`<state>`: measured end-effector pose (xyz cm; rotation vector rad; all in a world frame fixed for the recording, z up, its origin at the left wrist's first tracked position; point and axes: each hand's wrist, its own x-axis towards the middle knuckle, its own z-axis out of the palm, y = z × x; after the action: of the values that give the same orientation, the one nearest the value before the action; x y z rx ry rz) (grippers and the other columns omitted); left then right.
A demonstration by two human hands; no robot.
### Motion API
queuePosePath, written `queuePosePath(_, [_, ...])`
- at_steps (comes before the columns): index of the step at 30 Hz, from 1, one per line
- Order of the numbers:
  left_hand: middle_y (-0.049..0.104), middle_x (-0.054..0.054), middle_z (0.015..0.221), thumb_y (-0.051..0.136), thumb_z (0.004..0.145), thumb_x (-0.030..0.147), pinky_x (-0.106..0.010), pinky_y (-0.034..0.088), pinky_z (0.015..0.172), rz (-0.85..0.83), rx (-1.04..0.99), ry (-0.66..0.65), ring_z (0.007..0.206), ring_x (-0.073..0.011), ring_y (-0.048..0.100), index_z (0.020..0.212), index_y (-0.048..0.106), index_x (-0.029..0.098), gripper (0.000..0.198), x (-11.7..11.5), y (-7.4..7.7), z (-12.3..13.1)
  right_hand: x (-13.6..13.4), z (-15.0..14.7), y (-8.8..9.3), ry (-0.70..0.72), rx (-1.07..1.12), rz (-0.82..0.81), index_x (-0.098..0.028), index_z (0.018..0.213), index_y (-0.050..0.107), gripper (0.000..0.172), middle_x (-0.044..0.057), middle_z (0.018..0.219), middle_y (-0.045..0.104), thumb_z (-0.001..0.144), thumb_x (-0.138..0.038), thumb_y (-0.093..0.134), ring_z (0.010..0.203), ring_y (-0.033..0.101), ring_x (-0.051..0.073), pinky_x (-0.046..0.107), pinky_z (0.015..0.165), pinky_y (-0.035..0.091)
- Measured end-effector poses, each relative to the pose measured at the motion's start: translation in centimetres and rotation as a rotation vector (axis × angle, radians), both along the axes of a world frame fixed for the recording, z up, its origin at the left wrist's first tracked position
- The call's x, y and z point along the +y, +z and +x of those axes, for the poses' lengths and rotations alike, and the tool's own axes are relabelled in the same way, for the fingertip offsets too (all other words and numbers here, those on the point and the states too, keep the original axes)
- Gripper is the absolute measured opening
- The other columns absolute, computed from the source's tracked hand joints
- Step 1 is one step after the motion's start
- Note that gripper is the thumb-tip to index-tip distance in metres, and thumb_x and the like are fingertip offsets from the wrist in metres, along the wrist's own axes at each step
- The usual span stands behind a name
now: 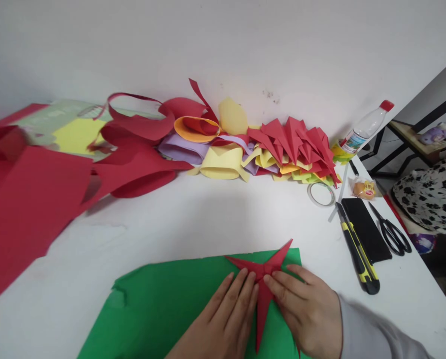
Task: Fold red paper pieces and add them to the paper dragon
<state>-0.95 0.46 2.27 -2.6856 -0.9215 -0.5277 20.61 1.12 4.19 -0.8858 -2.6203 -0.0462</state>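
A red folded-paper star [264,294] lies on a sheet of green paper [163,299] near the front of the table. My left hand [226,314] rests flat on the star's left side, fingers stretched out and side by side. From the right, my right hand [305,304] lies over the star, its fingertips touching the paper near the centre. Its fingers are extended too. Two upper points and one lower point of the star show between and above the hands; the other parts are mostly covered.
Red paper [32,199] spreads over the left. Along the wall lie yellow paper pieces [223,162] and a stack of red folded paper [293,139]. At right are a tape roll [321,194], utility knife [357,249], black flat object [367,229], scissors [392,234], wrapped snack [364,189] and bottle [363,132].
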Motion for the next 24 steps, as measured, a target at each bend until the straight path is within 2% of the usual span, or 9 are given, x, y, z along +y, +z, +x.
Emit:
queuePosePath(3, [0.07,-0.011,0.115,0.044,0.088,0.026,-0.043,0.038,0.101,-0.03,0.005,-0.044,0.113,-0.027,0.056,0.111,0.069,0.014,0.035,0.9,0.0,-0.4,0.0,0.0,-0.1,0.012,0.006,-0.029,-0.004,0.118,0.06,0.03,0.015,0.116,0.069,0.092,-0.01,0.046,0.108,0.062,0.023,0.041,0.094,0.051])
queuePosePath(6, [0.068,-0.011,0.119,0.048,0.09,0.024,-0.042,0.04,0.101,-0.065,-0.031,-0.15,0.116,-0.0259,0.054,0.111,0.067,0.014,0.031,2.6,0.2,-0.7,0.1,-0.1,-0.1,-0.009,0.028,-0.06,-0.001,0.123,0.055,0.034,0.015,0.112,0.07,0.092,-0.009,0.044,0.106,0.062,0.022,0.04,0.094,0.051])
queuePosePath(11, [0.073,-0.01,0.106,0.048,0.092,0.014,-0.036,0.05,0.087,-0.149,-0.129,-0.222,0.098,-0.022,0.061,0.101,0.069,0.012,0.023,4.5,1.0,-0.8,0.8,-0.2,0.6,-0.003,0.107,-0.075,-0.003,0.119,0.058,0.032,0.012,0.107,0.072,0.095,-0.008,0.037,0.099,0.063,0.02,0.037,0.091,0.053])
queuePosePath(15, [0.073,-0.01,0.098,0.047,0.092,0.011,-0.032,0.053,0.077,-0.216,-0.133,-0.28,0.086,-0.0197,0.061,0.094,0.07,0.011,0.023,4.9,1.3,-0.8,1.2,-0.5,1.0,0.048,0.137,-0.02,-0.011,0.096,0.067,0.024,0.008,0.103,0.073,0.095,-0.011,0.042,0.091,0.064,0.02,0.039,0.091,0.051])
queuePosePath(18, [0.073,-0.009,0.098,0.046,0.093,0.012,-0.034,0.054,0.074,-0.208,-0.117,-0.294,0.083,-0.0201,0.061,0.093,0.07,0.012,0.025,5.1,1.1,-1.0,1.4,-0.9,0.7,0.032,0.117,-0.016,-0.013,0.095,0.067,0.02,0.006,0.099,0.073,0.095,-0.012,0.047,0.087,0.063,0.019,0.038,0.091,0.05])
queuePosePath(24, [0.074,-0.011,0.101,0.047,0.091,0.013,-0.038,0.05,0.086,-0.101,-0.075,-0.284,0.091,-0.0233,0.062,0.092,0.072,0.012,0.025,4.4,0.9,-1.1,1.6,-1.2,-0.2,0.033,0.122,-0.043,-0.016,0.089,0.066,0.015,0.003,0.089,0.073,0.094,-0.015,0.052,0.083,0.062,0.016,0.038,0.09,0.049])
